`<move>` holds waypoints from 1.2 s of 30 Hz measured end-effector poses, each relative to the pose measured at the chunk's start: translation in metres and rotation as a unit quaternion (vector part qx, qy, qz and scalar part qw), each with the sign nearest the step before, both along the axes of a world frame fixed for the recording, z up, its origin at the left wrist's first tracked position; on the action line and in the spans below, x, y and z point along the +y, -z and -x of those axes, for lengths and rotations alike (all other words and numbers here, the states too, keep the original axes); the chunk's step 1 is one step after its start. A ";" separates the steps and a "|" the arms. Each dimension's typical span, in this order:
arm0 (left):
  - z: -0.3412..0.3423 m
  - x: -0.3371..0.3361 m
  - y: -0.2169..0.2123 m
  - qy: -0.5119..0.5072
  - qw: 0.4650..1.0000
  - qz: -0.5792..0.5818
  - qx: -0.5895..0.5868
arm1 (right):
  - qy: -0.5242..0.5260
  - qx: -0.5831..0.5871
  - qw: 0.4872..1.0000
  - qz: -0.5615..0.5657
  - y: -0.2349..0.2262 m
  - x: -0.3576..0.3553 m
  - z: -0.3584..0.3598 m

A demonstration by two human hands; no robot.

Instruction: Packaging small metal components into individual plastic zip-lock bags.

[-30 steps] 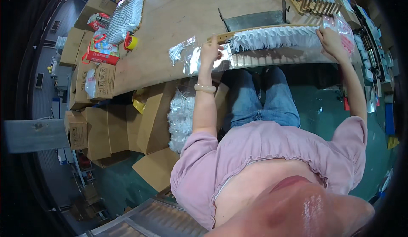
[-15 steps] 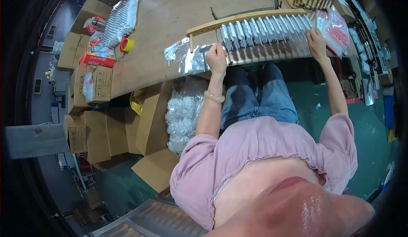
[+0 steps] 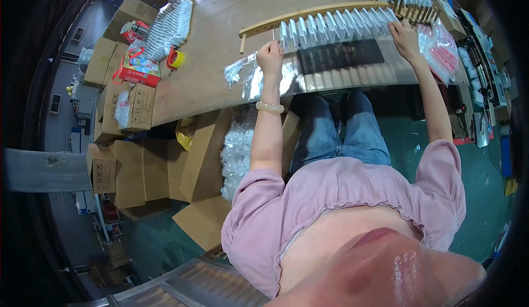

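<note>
The person has both arms stretched out in front. The left arm goes almost straight ahead, and the left wrist looks nearly straight too. The left hand makes a small fist, its fingers curled in tight. The right arm leans in toward the middle. The right hand is a bit farther out, with its fingers bent and closed. The two hands are well apart.
</note>
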State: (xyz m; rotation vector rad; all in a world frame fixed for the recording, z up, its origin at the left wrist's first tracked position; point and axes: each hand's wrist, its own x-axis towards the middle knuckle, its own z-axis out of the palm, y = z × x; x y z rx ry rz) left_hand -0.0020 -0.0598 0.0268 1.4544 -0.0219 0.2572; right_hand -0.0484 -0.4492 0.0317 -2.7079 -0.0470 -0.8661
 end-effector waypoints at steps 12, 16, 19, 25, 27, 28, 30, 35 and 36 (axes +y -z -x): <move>0.008 0.021 0.047 0.028 0.997 -0.013 0.067 | -0.015 -0.045 0.993 0.103 0.038 -0.018 -0.005; 0.008 0.056 0.074 -0.088 0.810 -0.559 -0.154 | 0.016 -0.061 0.993 -0.104 0.031 0.003 0.020; -0.011 0.060 0.074 0.039 0.718 -0.678 -0.153 | 0.051 0.012 0.954 -0.294 0.067 -0.033 0.032; -0.039 0.125 0.078 0.062 0.596 -0.795 -0.095 | -0.029 -0.059 0.946 -0.318 0.082 -0.021 0.004; -0.046 0.134 0.064 0.049 0.608 -0.786 -0.099 | -0.019 -0.069 0.946 -0.315 0.075 -0.018 0.003; -0.053 0.141 0.059 0.044 0.593 -0.803 -0.047 | -0.029 -0.073 0.948 -0.309 0.070 -0.015 0.000; -0.052 0.149 0.035 0.028 0.564 -0.825 -0.020 | -0.029 -0.077 0.949 -0.305 0.073 -0.017 -0.010; -0.050 0.179 -0.045 -0.125 0.499 -0.857 -0.027 | -0.066 -0.113 0.908 -0.398 0.103 -0.025 -0.064; -0.041 0.189 -0.062 -0.147 0.512 -0.845 -0.052 | -0.073 -0.110 0.898 -0.420 0.106 -0.023 -0.074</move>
